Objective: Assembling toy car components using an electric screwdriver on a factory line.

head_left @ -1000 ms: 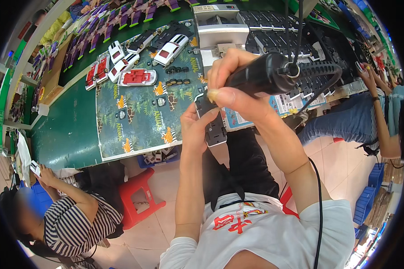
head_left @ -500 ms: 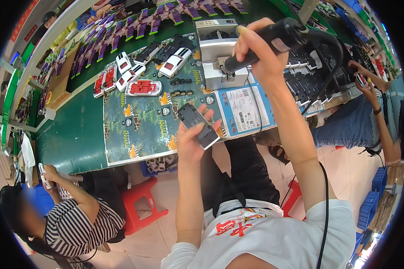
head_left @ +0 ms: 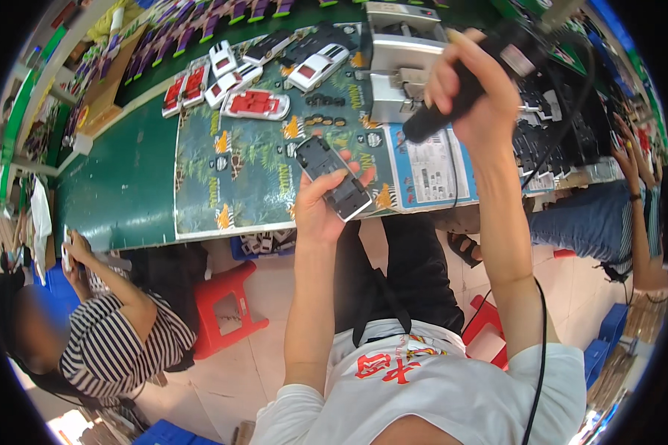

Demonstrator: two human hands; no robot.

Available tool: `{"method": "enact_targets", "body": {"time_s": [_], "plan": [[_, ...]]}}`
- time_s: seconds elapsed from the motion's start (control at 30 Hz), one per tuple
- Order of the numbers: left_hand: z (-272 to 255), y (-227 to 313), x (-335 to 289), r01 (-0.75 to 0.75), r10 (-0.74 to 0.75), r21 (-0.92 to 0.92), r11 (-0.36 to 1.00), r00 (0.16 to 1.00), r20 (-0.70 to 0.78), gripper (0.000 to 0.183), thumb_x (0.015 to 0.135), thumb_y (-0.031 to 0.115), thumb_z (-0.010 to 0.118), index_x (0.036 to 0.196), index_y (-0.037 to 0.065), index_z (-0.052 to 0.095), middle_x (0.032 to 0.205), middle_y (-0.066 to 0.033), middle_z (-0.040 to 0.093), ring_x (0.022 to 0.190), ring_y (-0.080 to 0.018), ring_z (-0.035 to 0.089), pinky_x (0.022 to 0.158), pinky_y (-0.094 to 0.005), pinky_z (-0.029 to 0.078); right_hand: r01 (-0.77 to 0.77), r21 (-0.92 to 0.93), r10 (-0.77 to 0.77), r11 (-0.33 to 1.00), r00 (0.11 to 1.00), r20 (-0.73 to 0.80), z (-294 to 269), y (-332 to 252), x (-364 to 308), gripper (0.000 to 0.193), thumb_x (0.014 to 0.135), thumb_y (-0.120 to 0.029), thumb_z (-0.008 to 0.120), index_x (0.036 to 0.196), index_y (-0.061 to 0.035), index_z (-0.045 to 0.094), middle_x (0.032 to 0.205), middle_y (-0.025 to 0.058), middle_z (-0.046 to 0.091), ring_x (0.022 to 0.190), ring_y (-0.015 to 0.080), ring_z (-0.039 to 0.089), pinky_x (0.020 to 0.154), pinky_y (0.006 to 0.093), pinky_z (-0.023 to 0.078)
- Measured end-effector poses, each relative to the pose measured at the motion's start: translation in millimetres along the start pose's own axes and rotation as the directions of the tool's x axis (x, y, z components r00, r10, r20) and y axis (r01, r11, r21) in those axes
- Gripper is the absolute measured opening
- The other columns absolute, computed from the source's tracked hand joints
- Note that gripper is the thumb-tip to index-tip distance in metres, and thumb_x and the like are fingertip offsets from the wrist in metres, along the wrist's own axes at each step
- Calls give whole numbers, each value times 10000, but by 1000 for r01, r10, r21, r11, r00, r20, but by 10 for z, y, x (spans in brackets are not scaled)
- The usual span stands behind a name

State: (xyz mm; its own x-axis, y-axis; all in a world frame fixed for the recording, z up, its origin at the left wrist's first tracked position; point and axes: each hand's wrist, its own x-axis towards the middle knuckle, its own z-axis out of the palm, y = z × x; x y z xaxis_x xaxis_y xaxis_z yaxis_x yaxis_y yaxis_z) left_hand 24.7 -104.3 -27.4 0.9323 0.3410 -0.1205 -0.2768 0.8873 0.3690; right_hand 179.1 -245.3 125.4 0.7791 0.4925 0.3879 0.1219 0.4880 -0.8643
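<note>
My left hand (head_left: 325, 204) grips a toy car (head_left: 326, 172) with its black underside turned up and a white edge showing. The thumb lies across the middle of the underside. My right hand (head_left: 479, 93) is wrapped round a black electric screwdriver (head_left: 447, 104), held above the bench to the right of the car. Its tip points down and left, apart from the car. Just behind the tool stands a grey metal box-shaped device (head_left: 393, 98), partly hidden by my right hand.
White toy cars (head_left: 319, 67) and red car interiors (head_left: 254, 105) lie on the patterned sheet, with small black wheels (head_left: 325, 120) nearby. Black chassis parts (head_left: 545, 144) are stacked at right. Co-workers sit on both sides; a red stool (head_left: 226, 308) stands at left.
The screwdriver in my right hand has moved away from the metal device, toward me and the car. My left hand still holds the car. The whole view has shifted slightly.
</note>
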Motion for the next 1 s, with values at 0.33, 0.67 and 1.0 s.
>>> {"method": "enact_targets", "body": {"time_s": [0.33, 0.67, 1.0], "plan": [[-7, 41, 23, -1, 2, 45, 999, 1000, -18, 834, 781, -141, 611, 1497, 214, 374, 1179, -102, 607, 984, -238, 677, 756, -465, 628, -13, 253, -34, 967, 983, 181, 439, 95, -676, 206, 856, -130, 705, 868, 11, 556, 622, 75, 580, 508, 118, 557, 569, 289, 502], [-53, 13, 29, 54, -53, 24, 998, 997, -58, 781, 795, -155, 586, 1464, 219, 431, 1191, -110, 624, 991, -246, 672, 821, -436, 603, -46, 7, 42, 999, 942, 334, 478, 227, -665, 341, 732, -173, 821, 777, -25, 518, 653, 81, 562, 547, 169, 554, 551, 301, 484], [-9, 35, 90, 106, -108, -20, 994, 984, -143, 627, 853, -93, 602, 1408, 168, 473, 1197, -112, 622, 1032, -263, 651, 802, -458, 593, -63, 106, 8, 992, 888, 459, 446, 254, -541, 326, 717, -193, 781, 815, -24, 519, 599, 62, 551, 467, 149, 520, 487, 291, 467]]}}
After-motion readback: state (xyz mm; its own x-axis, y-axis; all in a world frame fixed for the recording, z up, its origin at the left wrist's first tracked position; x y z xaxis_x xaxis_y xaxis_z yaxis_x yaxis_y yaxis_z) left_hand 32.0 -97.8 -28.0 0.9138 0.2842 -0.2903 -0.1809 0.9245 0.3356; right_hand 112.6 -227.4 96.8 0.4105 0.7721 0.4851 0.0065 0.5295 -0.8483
